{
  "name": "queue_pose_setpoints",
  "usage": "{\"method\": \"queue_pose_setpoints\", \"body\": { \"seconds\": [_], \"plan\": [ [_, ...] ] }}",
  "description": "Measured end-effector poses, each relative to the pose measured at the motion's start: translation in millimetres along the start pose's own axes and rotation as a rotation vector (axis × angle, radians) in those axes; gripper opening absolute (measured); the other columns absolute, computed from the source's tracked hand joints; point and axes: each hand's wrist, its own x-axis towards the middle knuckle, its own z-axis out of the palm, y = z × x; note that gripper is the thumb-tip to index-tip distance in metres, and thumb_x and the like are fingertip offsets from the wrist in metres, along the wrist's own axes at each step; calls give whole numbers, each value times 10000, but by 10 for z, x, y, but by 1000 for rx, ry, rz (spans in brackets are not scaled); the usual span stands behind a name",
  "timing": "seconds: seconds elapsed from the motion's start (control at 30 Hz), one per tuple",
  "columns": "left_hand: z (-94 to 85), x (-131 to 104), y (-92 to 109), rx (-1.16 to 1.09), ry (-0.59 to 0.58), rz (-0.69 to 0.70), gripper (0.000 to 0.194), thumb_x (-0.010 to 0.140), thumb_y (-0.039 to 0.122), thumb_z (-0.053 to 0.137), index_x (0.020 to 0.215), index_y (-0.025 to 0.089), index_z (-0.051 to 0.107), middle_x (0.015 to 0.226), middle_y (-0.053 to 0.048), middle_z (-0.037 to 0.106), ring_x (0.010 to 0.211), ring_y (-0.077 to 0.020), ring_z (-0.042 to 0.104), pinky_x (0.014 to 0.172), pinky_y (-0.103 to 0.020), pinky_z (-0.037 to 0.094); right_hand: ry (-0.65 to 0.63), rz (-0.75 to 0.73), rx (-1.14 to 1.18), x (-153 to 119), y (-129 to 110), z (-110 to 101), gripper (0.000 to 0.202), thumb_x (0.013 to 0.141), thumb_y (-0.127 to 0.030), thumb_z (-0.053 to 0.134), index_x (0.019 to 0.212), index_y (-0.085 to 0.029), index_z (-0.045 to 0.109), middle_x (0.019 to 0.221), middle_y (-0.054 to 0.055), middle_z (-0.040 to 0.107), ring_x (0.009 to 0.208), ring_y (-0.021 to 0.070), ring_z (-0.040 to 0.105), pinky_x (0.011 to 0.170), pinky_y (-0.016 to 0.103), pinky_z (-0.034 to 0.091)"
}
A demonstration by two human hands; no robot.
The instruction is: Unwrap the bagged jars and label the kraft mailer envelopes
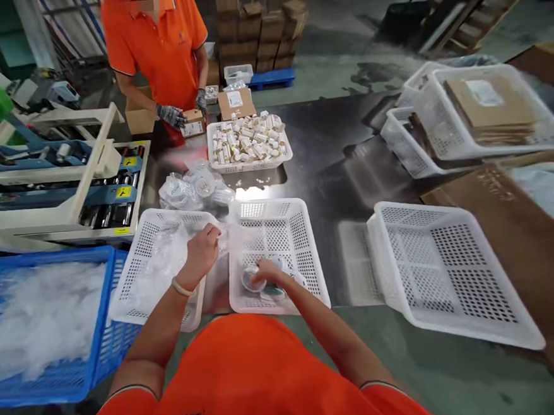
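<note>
Your right hand (pixel 267 272) reaches down into the white perforated plastic basket (pixel 302 231) directly before you, fingers curled around a small round clear plastic lid (pixel 252 279) lying on the basket floor, just left of your palm; whether it is lifted, I cannot tell. Your left hand (pixel 204 249) is closed on a thin clear plastic bag (pixel 166 256) in a second white basket (pixel 140 255) touching the first on its left. A blue plastic crate (pixel 102 359) of white film sits further left. One larger empty white basket (pixel 447 271) stands well apart to your right. Beyond lie a pile of bagged clear lids (pixel 193 189), then a white tray of small bottles (pixel 248 143), where another person's gloved hands (pixel 172 115) hold a small cardboard box (pixel 192 122).
</note>
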Motion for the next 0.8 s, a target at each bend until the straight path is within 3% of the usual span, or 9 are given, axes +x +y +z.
{"method": "queue_pose_setpoints", "body": {
  "seconds": [0.1, 0.17, 0.23, 0.3, 0.43, 0.53, 0.63, 0.73, 0.8],
  "plan": [
    [-34, 42, 59, -5, 80, -67, 305, 876, -12, 550, 1036, 221, 667, 1121, -82, 704, 951, -243, 693, 729, -316, 516, 147, -14, 93, -149, -12, -277, 404, 635, -412, 890, 891, -202, 659, 841, 27, 700, 842, 246, 682, 739, 342, 542],
    [-21, 50, 120, -31, 97, -71, 405, 841, -44, 531, 1119, 221, 660, 1189, -93, 692, 971, -244, 693, 731, -315, 528, 321, -119, 352, -324, -96, -502, 471, 770, -489, 785, 1108, -196, 640, 1012, 68, 721, 929, 256, 686, 809, 380, 560],
    [16, 48, 193, -82, 81, -53, 485, 813, -68, 513, 1173, 227, 651, 1248, -97, 679, 1007, -254, 691, 739, -322, 546, 487, -289, 636, -504, -261, -683, 556, 804, -513, 763, 1237, -208, 595, 1075, 80, 715, 942, 261, 680, 842, 410, 564],
    [68, 46, 264, -176, 86, -39, 505, 786, -79, 512, 1154, 234, 660, 1250, -97, 680, 1038, -266, 690, 785, -340, 568, 566, -457, 712, -615, -474, -766, 627, 775, -514, 802, 1293, -235, 585, 1106, 79, 705, 959, 274, 667, 864, 441, 561],
    [174, 54, 343, -495, 200, 36, 438, 770, -15, 610, 1123, 231, 689, 1196, -115, 695, 1106, -299, 690, 963, -423, 592, 624, -664, 413, -521, -789, -663, 576, 716, -543, 846, 1184, -256, 671, 1095, 71, 680, 1047, 309, 598, 931, 488, 523],
    [256, 43, 357, -598, 267, 12, 684, 698, -31, 602, 1325, 235, 662, 1389, -146, 669, 1319, -356, 624, 1128, -536, 533, 693, -695, 156, -331, -798, -522, 438, 817, -522, 791, 1128, -227, 705, 965, 62, 684, 927, 277, 549, 867, 448, 475],
    [369, -4, 418, -529, 174, -17, 913, 645, -61, 528, 1509, 233, 571, 1606, -137, 554, 1488, -368, 503, 1213, -580, 455, 690, -666, -187, -213, -751, -417, 351, 915, -399, 716, 1201, -196, 702, 978, 101, 706, 877, 275, 526, 840, 437, 422],
    [486, -25, 531, -489, 78, 29, 925, 661, -51, 515, 1553, 196, 543, 1660, -148, 500, 1516, -353, 483, 1232, -560, 435, 642, -564, -446, -158, -788, -358, 261, 969, -216, 591, 1199, -181, 711, 968, 156, 692, 927, 321, 532, 833, 456, 405],
    [512, 31, 568, -512, 54, 58, 905, 663, -38, 536, 1539, 186, 560, 1644, -155, 518, 1499, -350, 509, 1234, -544, 438, 621, -529, -493, -125, -833, -380, 303, 977, -152, 523, 1213, -184, 711, 938, 168, 678, 941, 338, 539, 833, 470, 414]
  ]
}}
